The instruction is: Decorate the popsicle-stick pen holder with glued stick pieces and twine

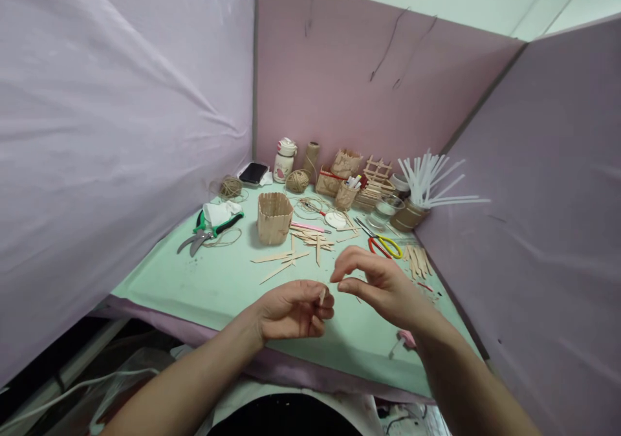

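Our left hand [295, 308] pinched a small pale scrap [322, 295]; just beside it, our right hand [385, 284] had thumb and forefinger close together, whether gripping anything we couldn't tell. Beyond, 1 wooden-stick container [272, 228] stood upright, walls seemingly finished; loose sticks [318, 250] nearby lay unattached.

Small whitish scrap [322, 295] — roughly upright, pinched in the left hand [295, 309] — its material unclear

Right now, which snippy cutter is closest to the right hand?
The scissors with one red and one yellow handle, lying just beyond the right hand. The pruning shears, with green-and-black handles, lie farther off to the left.
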A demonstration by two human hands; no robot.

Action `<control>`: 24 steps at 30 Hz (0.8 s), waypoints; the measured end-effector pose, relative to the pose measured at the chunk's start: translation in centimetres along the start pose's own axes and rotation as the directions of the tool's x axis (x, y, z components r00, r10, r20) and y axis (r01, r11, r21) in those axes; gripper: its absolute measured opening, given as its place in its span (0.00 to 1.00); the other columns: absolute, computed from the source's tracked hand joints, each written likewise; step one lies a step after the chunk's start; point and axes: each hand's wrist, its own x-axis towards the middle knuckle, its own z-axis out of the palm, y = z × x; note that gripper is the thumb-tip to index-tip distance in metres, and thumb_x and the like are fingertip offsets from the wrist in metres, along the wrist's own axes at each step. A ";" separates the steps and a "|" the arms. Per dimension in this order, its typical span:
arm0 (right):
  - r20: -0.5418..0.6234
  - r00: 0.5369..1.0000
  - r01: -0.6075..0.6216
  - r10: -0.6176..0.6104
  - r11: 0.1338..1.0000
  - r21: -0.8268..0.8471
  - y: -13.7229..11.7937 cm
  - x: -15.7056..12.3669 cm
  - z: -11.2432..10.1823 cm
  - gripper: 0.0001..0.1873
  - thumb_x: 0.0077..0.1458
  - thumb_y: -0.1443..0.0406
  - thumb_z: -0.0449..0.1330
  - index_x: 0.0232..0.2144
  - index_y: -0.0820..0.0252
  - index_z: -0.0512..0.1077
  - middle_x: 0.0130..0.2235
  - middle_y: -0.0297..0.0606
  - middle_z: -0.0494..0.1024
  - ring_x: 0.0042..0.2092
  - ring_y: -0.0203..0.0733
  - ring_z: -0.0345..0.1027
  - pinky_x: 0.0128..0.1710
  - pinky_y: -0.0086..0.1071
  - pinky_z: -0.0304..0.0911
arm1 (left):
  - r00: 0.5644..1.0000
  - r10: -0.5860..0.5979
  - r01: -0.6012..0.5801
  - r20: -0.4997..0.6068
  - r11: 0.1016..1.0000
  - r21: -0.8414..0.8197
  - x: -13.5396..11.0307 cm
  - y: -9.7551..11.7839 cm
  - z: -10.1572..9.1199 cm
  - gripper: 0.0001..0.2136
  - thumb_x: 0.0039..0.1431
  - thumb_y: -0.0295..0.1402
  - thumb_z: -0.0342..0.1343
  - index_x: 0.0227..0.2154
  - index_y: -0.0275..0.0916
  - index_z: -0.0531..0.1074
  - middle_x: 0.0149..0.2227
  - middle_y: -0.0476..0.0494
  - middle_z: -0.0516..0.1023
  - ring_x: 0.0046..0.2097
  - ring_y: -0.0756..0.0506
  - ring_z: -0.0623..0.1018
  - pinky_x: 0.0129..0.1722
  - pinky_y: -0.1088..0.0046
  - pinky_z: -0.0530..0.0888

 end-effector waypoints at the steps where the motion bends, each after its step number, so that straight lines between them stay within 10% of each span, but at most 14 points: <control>1: 0.046 0.999 0.013 -0.014 1.000 0.028 0.1 0.7 0.3 0.04 0.58 0.63 0.60 0.32 0.55 0.74 0.35 0.35 0.74 0.39 0.39 0.68 0.41 0.32 0.63 | 1.000 -0.005 0.005 0.004 1.000 0.000 -0.2 0.0 -0.1 0.09 0.51 0.28 0.64 0.25 0.32 0.68 0.28 0.50 0.60 0.30 0.54 0.64 0.27 0.82 0.61; 17: 0.186 0.981 0.023 -0.049 0.989 0.143 1.0 0.8 1.4 0.03 0.57 0.68 0.62 0.31 0.57 0.74 0.34 0.34 0.72 0.41 0.37 0.66 0.45 0.33 0.61 | 0.993 -0.100 0.103 0.061 0.994 -0.034 -0.1 -0.4 -0.9 0.09 0.48 0.27 0.65 0.28 0.34 0.69 0.28 0.51 0.58 0.32 0.53 0.63 0.31 0.78 0.60; 24: 0.117 0.992 -0.064 0.048 0.988 0.138 1.2 1.2 1.8 0.07 0.58 0.65 0.60 0.27 0.58 0.71 0.34 0.35 0.72 0.39 0.39 0.67 0.43 0.33 0.62 | 0.995 -0.049 0.058 -0.084 0.993 0.106 -0.2 -0.3 -0.7 0.12 0.48 0.37 0.66 0.31 0.35 0.73 0.31 0.48 0.65 0.33 0.52 0.66 0.30 0.79 0.61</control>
